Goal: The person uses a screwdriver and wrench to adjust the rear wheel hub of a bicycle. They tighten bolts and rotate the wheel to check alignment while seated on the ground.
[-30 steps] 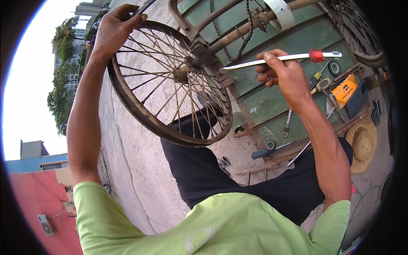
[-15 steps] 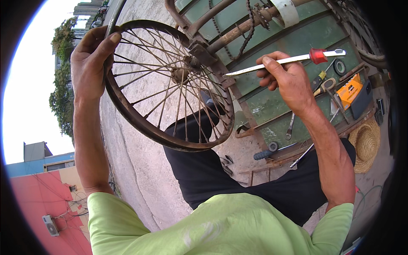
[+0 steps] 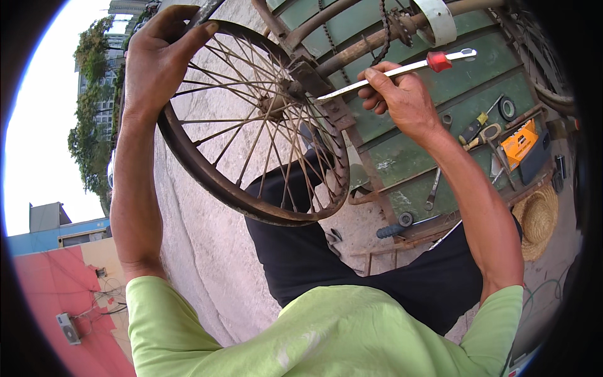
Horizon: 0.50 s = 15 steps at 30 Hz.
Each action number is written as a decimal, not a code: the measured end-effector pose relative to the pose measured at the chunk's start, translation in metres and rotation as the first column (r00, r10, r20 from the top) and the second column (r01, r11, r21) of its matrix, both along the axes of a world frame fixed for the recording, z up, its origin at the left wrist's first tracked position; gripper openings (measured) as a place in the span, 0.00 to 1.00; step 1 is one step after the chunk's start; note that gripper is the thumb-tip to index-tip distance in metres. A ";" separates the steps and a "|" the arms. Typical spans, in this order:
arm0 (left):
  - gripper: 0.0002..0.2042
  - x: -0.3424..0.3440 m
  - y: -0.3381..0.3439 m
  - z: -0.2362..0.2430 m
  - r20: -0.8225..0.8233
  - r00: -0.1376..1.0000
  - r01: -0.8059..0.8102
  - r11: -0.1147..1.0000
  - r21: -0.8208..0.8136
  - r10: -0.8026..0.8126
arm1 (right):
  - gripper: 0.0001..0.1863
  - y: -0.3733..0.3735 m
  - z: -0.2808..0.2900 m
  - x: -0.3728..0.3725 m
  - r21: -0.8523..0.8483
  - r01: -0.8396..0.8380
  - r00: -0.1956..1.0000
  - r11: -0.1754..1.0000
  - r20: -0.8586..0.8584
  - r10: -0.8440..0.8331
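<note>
A bare, rusty spoked wheel stands in front of me, its hub at a rusty metal frame. At the wheel's upper left, my left hand is closed round a dull grey bar or strip; its thumb lies by the rim. Whether the fingers also grip the rim is hidden. My right hand is closed on a long, flat silver metal bar with a red collar. The bar's narrow tip points left, overlapping the spokes near the frame's plate in view; I cannot tell whether it touches.
On the green metal panel lie a wrench, a yellow-handled screwdriver, a roll of black tape and an orange box. A dark-handled tool rests at its near edge. A straw hat sits at right.
My left hand has moved right and up, and the grey strip now tilts further right. My right hand has shifted left and slightly up with the silver bar.
</note>
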<state>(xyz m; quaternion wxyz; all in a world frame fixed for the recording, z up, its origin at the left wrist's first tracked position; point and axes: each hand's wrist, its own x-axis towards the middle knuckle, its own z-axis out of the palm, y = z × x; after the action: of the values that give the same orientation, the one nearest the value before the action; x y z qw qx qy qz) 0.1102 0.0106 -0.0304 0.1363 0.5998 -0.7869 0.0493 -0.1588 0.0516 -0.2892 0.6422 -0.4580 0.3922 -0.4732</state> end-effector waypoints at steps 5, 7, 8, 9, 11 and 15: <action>0.25 0.011 -0.015 0.002 0.098 0.994 0.046 0.998 0.039 -0.050 | 0.22 -0.017 -0.013 0.017 -0.001 -0.054 0.999 0.999 0.004 0.054; 0.25 0.011 -0.021 0.003 0.136 0.988 0.064 0.998 0.015 -0.065 | 0.21 -0.024 -0.017 0.023 -0.001 -0.057 0.998 0.998 0.022 0.057; 0.26 0.011 -0.023 0.003 0.152 0.987 0.046 0.999 0.011 -0.047 | 0.21 -0.026 -0.018 0.026 0.003 -0.060 0.998 0.998 0.037 0.060; 0.26 0.010 -0.024 0.003 0.165 0.986 0.040 0.999 -0.006 -0.038 | 0.21 -0.028 -0.020 0.028 -0.001 -0.064 0.996 0.998 0.055 0.064; 0.26 0.009 -0.025 0.003 0.193 0.981 0.030 0.999 -0.039 -0.022 | 0.19 -0.031 -0.023 0.033 -0.008 -0.069 0.993 0.998 0.094 0.069; 0.21 0.004 -0.022 0.002 0.169 0.983 0.078 0.997 0.006 -0.078 | 0.18 -0.032 -0.028 0.041 -0.043 -0.058 0.990 0.997 0.128 0.063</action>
<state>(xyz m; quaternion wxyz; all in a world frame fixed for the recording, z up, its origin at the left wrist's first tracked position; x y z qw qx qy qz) 0.1142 -0.0110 -0.0280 0.0710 0.5623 -0.8184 0.0950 -0.1177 0.0198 -0.3168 0.6713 -0.4507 0.3265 -0.4895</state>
